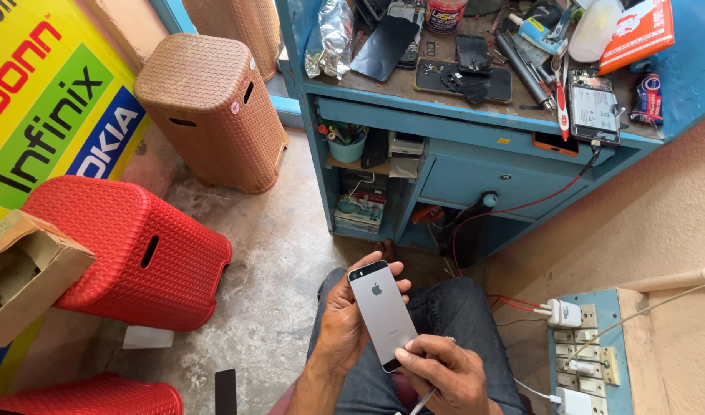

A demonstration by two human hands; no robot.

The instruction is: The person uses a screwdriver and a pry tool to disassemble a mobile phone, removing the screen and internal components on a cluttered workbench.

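Low over the lap, both hands grip the grey phone (381, 313)'s edges, open floor (252, 261) ahead.

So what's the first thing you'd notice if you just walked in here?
Probably the grey phone, held back-up over the person's lap at the bottom middle, the left hand cradling it while the right hand works at its lower end. Next, the bright red woven stool on the floor at left, with a brown one behind it. Up top stands a blue workbench cluttered with phone parts and tools.
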